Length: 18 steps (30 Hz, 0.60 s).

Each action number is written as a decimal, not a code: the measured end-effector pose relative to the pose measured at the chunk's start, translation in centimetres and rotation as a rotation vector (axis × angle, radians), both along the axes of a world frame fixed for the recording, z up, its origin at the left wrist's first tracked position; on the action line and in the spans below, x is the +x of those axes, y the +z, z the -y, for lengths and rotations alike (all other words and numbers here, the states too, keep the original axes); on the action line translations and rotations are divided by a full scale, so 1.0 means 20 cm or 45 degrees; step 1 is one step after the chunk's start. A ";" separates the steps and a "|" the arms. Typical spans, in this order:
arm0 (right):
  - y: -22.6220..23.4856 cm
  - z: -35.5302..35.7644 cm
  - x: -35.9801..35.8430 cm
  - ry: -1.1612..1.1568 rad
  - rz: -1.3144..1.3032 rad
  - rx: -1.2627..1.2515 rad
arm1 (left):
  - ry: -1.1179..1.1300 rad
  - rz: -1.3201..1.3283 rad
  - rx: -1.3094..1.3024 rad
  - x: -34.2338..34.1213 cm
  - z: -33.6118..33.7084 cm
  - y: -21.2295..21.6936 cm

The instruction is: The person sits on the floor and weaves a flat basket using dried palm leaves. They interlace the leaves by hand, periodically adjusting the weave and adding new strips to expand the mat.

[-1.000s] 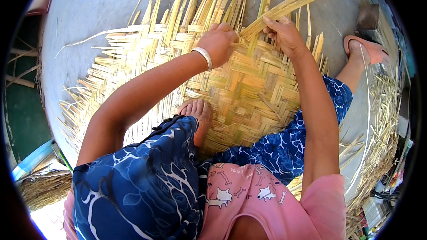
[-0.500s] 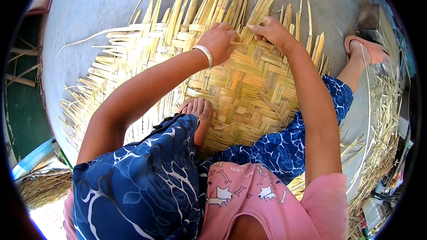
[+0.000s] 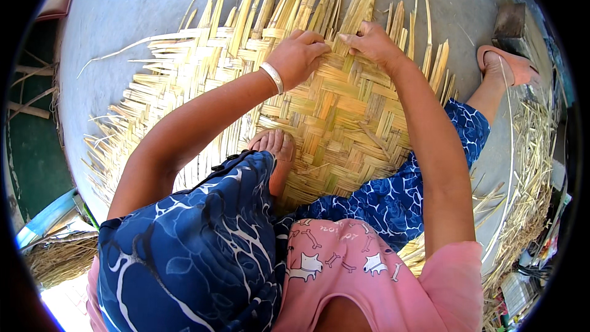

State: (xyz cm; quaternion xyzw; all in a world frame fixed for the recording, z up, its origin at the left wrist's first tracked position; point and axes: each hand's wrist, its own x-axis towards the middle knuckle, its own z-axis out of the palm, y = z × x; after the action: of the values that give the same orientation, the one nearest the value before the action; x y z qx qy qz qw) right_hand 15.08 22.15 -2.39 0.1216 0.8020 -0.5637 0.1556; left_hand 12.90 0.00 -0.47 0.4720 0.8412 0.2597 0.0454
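A half-woven mat of flat yellow reed strips [image 3: 344, 110] lies on the floor in front of me, with long loose strip ends fanning out along its far edge. My left hand [image 3: 298, 58], with a white bangle on its wrist, is closed in a pinch at that edge; its fingertips cover whatever strip they grip. Close by on the right, my right hand [image 3: 373, 46] pinches the base of an upright bundle of reed strips [image 3: 364, 3]. My bare left foot [image 3: 275, 144] rests on the mat's near part.
Loose straw [image 3: 522, 178] is heaped along the right side, beside a dark block [image 3: 510, 21] and my right foot in a pink slipper [image 3: 522, 69]. One long thin strip [image 3: 123, 52] curls out onto the grey floor [image 3: 135, 0] at the left.
My left hand has drawn slightly to the left and its wrist has turned. My right hand has shifted a little left, and the strip bundle beside it leans slightly more upright.
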 end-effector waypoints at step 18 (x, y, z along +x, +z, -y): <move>-0.01 -0.02 -0.04 -0.058 0.007 -0.095 | 0.059 -0.022 -0.079 0.20 0.10 0.02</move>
State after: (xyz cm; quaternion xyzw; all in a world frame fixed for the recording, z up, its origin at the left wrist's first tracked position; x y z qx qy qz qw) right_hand 14.21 22.49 -2.54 0.1353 0.7771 -0.5962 0.1493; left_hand 16.95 -2.00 -0.03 0.4529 0.8601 0.2303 0.0467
